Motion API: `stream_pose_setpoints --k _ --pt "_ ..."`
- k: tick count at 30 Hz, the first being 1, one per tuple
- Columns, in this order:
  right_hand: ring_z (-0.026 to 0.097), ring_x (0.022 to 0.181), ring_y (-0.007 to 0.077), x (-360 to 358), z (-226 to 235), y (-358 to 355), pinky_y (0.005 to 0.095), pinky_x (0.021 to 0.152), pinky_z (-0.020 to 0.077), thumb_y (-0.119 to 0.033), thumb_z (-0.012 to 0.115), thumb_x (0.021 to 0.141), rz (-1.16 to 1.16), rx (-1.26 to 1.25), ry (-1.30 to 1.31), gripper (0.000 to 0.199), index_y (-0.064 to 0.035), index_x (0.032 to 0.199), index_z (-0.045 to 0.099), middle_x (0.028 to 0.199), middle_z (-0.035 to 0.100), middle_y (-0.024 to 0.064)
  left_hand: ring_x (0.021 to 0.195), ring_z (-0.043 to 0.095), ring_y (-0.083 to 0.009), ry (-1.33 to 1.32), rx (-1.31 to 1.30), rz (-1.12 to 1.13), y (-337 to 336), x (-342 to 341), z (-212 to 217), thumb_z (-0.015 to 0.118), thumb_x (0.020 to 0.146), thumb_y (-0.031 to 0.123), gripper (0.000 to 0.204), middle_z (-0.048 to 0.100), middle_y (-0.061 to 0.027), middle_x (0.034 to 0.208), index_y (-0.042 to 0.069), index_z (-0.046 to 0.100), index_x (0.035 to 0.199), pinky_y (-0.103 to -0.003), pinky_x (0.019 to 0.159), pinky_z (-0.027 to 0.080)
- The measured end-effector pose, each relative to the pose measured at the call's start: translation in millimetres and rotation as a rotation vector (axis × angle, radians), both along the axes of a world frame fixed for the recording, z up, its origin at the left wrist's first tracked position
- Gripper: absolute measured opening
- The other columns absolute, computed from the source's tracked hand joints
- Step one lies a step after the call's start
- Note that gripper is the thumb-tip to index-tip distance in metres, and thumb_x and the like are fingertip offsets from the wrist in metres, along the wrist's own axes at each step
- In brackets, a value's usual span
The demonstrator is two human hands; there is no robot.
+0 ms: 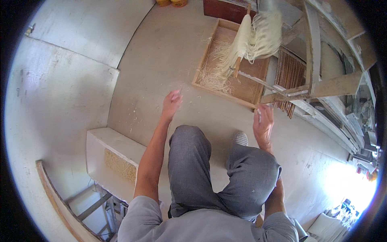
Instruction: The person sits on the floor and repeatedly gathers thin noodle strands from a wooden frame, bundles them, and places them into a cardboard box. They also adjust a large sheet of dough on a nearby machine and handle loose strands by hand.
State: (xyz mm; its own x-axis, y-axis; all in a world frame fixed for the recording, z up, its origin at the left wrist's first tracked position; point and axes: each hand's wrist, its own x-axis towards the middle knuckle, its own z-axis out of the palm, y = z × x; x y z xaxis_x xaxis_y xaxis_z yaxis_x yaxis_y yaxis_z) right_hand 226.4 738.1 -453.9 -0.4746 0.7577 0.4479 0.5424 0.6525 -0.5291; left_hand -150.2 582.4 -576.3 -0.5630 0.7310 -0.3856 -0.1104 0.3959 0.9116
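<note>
My left hand [172, 105] is raised over the floor in front of my left knee, its fingers curled together; anything in them is too small to make out. My right hand [264, 124] is beside the near right corner of a shallow wooden tray [225, 97], fingers also bent in, and I cannot make out whether it touches the tray or holds something. Above the tray, pale noodles [242, 40] hang in a thick bundle from a wooden stick [237, 67]. Loose noodle scraps [215, 78] lie in the tray's left part.
A wooden rack [314, 52] stands at the right, with a bundle of brown sticks [290, 72] by it. At the lower left is a white box [113, 141] with a yellowish patch. Noodle crumbs dot the floor [137, 80]. Orange containers [177, 2] sit at the far edge.
</note>
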Motion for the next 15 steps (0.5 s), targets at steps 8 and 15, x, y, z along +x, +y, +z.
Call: stream_pose_setpoints --k 8,15 --pt "0.063 0.101 0.0421 24.2 -86.8 -30.0 0.0466 0.092 0.0502 -0.001 0.063 0.090 0.080 -0.502 -0.067 0.019 0.0003 0.108 0.066 0.106 0.066 0.0199 0.094 0.068 -0.0231 -0.452 -0.079 0.295 -64.1 -4.5 -112.6 0.054 0.103 0.039 0.050 0.071 -0.0141 0.114 0.006 0.050 0.141 -0.038 0.082 0.054" --pt "0.065 0.096 0.0397 62.9 -78.7 -32.0 0.0452 0.085 0.0534 0.000 0.064 0.091 0.074 -0.584 -0.062 0.013 0.0036 0.104 0.067 0.102 0.067 0.0195 0.111 0.064 -0.0269 -0.300 -0.057 0.217 134.5 -27.7 -130.8 0.065 0.095 0.037 0.076 0.066 -0.0150 0.118 0.010 0.030 0.157 -0.042 0.094 0.050"
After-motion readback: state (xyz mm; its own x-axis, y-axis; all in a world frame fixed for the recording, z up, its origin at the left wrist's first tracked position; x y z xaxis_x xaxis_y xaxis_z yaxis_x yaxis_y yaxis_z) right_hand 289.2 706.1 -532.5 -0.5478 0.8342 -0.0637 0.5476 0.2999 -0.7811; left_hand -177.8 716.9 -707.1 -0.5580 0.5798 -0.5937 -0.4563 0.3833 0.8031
